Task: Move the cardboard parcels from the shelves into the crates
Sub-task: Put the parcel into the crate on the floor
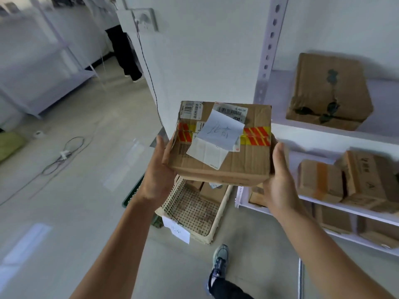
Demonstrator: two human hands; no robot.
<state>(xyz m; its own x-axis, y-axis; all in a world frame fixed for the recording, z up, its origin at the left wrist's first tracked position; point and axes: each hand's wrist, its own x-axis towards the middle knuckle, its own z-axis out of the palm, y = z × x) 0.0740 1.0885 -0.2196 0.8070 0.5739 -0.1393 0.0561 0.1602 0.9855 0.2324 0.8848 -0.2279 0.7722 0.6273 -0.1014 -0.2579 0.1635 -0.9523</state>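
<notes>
Left hand [159, 169] and right hand [280, 178] clasp 1 taped parcel [237, 165], grip on its sides; beige crate [194, 212] below the grip, shelved parcels [328, 91] right

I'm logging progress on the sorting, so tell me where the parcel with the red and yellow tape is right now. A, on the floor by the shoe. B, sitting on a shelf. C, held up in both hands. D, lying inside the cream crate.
C: the left hand and the right hand grip the taped parcel by its sides, in the air, with the cream crate lower in view.
</notes>
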